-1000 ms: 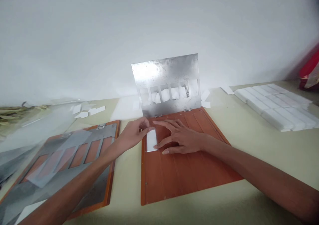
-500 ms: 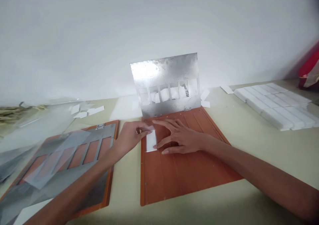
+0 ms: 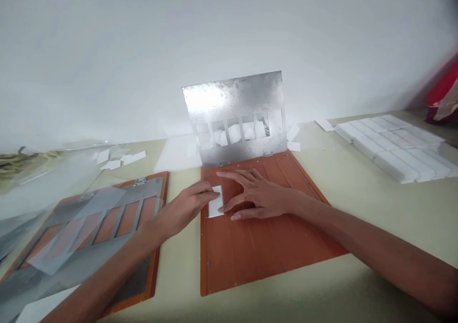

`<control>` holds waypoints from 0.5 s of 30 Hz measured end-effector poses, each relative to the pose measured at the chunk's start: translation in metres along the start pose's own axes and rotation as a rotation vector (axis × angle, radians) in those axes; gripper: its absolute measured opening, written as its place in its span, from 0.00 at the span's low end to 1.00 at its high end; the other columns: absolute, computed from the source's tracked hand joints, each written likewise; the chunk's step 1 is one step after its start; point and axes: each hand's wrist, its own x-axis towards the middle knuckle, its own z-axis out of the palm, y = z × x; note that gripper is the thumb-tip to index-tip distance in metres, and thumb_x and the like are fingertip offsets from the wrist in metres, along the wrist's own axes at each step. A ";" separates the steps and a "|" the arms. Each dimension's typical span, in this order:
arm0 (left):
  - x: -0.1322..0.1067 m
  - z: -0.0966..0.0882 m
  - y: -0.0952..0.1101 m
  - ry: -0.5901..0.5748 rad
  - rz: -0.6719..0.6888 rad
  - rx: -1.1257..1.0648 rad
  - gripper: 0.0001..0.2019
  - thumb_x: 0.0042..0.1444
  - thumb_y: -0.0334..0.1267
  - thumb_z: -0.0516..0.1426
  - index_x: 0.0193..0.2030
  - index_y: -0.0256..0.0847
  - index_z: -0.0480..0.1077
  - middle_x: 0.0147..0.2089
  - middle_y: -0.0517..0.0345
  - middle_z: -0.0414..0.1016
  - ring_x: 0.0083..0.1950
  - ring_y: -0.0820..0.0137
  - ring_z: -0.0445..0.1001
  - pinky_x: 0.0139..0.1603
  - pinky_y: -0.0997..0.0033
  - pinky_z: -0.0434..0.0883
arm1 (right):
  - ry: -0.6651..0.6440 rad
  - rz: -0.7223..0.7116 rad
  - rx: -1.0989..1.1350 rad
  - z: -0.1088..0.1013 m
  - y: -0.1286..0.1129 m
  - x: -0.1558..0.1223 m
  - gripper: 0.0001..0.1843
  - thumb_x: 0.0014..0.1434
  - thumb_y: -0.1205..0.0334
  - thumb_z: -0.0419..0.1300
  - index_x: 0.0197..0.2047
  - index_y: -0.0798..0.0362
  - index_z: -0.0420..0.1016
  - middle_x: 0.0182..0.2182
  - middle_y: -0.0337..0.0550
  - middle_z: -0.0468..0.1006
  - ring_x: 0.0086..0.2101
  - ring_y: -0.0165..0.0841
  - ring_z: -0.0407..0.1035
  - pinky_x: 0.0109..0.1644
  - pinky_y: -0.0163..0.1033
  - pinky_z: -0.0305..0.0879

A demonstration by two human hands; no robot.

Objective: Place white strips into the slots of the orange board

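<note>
A small white card lies near the left edge of the orange-brown board in front of me. My left hand comes from the left and its fingertips press on the card's upper left part. My right hand lies flat on the board with spread fingers, its fingertips touching the card's right edge. The board's hinged metal stencil plate, with a row of rectangular windows, stands raised against the wall.
A second board with its metal stencil folded down lies at the left, partly under clear plastic sheet. Stacks of white cards lie at the right. Loose white cards lie by the wall. A red bag stands far right.
My left hand has shifted slightly lower on the card, its fingers now flatter on it. The right hand stays spread beside the card. The view has tilted slightly.
</note>
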 end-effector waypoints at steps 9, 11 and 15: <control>-0.004 -0.001 0.006 -0.021 0.122 0.184 0.22 0.60 0.15 0.43 0.54 0.37 0.66 0.50 0.51 0.69 0.50 0.70 0.70 0.48 0.73 0.72 | 0.005 -0.006 0.000 -0.001 0.000 0.000 0.18 0.69 0.43 0.54 0.57 0.32 0.76 0.74 0.35 0.37 0.70 0.48 0.41 0.68 0.59 0.45; -0.005 -0.001 0.005 -0.014 0.151 0.236 0.23 0.60 0.14 0.42 0.55 0.36 0.65 0.51 0.50 0.70 0.52 0.68 0.70 0.50 0.72 0.72 | 0.014 -0.014 0.002 -0.001 0.000 0.000 0.17 0.69 0.44 0.54 0.57 0.32 0.76 0.74 0.34 0.37 0.70 0.48 0.40 0.69 0.59 0.45; -0.007 0.000 0.003 -0.013 0.191 0.348 0.25 0.59 0.13 0.40 0.57 0.34 0.64 0.55 0.49 0.70 0.58 0.65 0.68 0.55 0.69 0.71 | 0.016 -0.022 -0.014 -0.001 0.000 0.000 0.17 0.69 0.44 0.53 0.56 0.33 0.77 0.74 0.34 0.37 0.70 0.47 0.40 0.68 0.59 0.45</control>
